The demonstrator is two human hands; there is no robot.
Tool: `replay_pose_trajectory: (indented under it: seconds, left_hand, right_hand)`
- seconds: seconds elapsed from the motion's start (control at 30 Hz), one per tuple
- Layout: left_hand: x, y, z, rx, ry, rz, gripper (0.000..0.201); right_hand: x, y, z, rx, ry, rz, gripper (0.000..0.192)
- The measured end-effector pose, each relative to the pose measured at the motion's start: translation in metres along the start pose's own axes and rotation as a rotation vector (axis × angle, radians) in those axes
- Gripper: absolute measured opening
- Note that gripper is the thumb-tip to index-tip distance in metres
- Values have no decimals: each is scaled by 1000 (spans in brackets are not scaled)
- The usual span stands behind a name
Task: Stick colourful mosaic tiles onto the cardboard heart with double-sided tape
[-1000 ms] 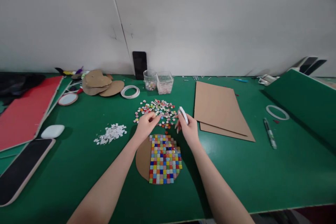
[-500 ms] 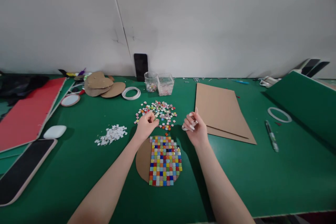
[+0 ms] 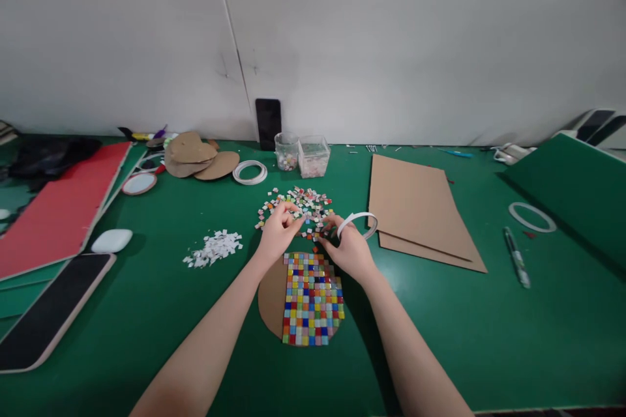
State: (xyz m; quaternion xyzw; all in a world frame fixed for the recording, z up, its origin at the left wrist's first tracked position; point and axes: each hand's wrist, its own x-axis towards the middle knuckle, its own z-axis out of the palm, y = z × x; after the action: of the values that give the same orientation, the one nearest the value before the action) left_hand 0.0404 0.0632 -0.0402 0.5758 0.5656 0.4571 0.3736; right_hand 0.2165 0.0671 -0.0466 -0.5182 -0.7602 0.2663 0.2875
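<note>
At far left, a red board [image 3: 63, 208] and a dark slab [image 3: 53, 313] with a pale rim both run out of view. Next comes a heap of white chips [image 3: 214, 249]. The cardboard disc [image 3: 271, 300] lies flat between the forearms, its left part bare, the rest covered by rows of coloured tiles [image 3: 313, 300]. Beyond it, the left hand [image 3: 280, 232] has thumb and fingertips pressed together, covering part of the loose tiles [image 3: 304, 197]; whether it pinches one, I cannot tell. Behind these, a clear round cup [image 3: 286, 144] has small coloured pieces in its bottom. Just beside it, a clear square box [image 3: 313, 156] seems to contain pinkish-white pieces, blurred by its wall. The right hand [image 3: 352, 249] curls its fingers at the scatter's edge, a white tape ring [image 3: 359, 215] against them; their grip cannot be told. Farther right, the upper of two cardboard sheets [image 3: 415, 202] hides most of the lower. A green board [image 3: 577, 189] is cut off at the right edge.
</note>
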Motion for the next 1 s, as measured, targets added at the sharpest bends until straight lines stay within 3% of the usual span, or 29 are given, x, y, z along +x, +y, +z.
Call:
replay_pose_trajectory:
  seconds: [0.57,0.83,1.0]
  left_hand:
    - [-2,0,2,113,-28,69,19]
    - [-3,1,2,151,-74,88,19]
    - [-3,0,4,179,-88,113,16]
  right_hand:
    - [2,2,6,199,-12,46,10]
    - [4,4,7,379,59,97,20]
    - [5,3,4,378,71,101,24]
